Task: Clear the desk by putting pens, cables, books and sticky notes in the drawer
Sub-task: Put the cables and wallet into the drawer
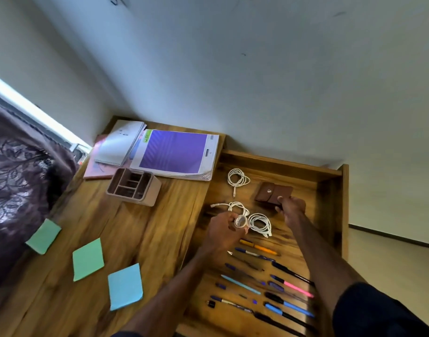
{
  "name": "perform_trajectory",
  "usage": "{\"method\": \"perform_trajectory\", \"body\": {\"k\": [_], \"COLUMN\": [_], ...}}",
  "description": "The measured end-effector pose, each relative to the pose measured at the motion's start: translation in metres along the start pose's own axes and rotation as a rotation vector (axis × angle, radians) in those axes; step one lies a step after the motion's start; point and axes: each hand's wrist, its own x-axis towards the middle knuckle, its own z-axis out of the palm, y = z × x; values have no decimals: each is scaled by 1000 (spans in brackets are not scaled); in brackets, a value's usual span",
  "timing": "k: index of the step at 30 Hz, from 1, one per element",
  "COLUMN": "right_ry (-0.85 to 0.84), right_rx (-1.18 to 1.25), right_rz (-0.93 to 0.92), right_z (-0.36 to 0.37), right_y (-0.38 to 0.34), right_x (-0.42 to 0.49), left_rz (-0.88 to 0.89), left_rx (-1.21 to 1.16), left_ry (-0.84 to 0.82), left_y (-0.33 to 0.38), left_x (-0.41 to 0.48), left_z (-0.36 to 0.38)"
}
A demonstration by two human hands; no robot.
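Note:
An open wooden drawer (330, 181) holds three coiled white cables (237, 178), several pens (259, 249) in rows and a brown wallet (269, 192). My left hand (223, 231) holds a small roll of tape (241, 221) over the drawer, beside one cable coil (259, 223). My right hand (291, 206) pinches the wallet's near edge. On the desk lie a purple notebook (174, 152), a white spiral notebook (121, 142) on a pink book (96, 171), two green sticky pads (88, 260) and a blue one (125, 287).
A beige desk organiser (133, 187) with empty compartments stands on the wooden desk (147, 227) in front of the notebooks. A dark patterned curtain (16, 181) hangs at the left. A white wall rises behind the desk and drawer.

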Motion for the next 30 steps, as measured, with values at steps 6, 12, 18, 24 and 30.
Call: {"method": "perform_trajectory", "body": {"k": [6, 12, 18, 24, 30], "right_ry": [9, 81, 199, 240, 88], "right_rx": [26, 83, -282, -335, -257], "right_rz": [61, 67, -46, -165, -352], "right_z": [10, 26, 34, 26, -1], "right_y": [7, -4, 5, 4, 23], "right_x": [33, 35, 50, 44, -4], "left_rz": [-12, -19, 2, -27, -18], "left_rx": [29, 52, 126, 111, 157], "left_ry": [25, 53, 82, 96, 145], "left_y": [10, 16, 18, 29, 35], "left_x": [17, 27, 36, 37, 35], "left_z": [6, 14, 23, 31, 43]}}
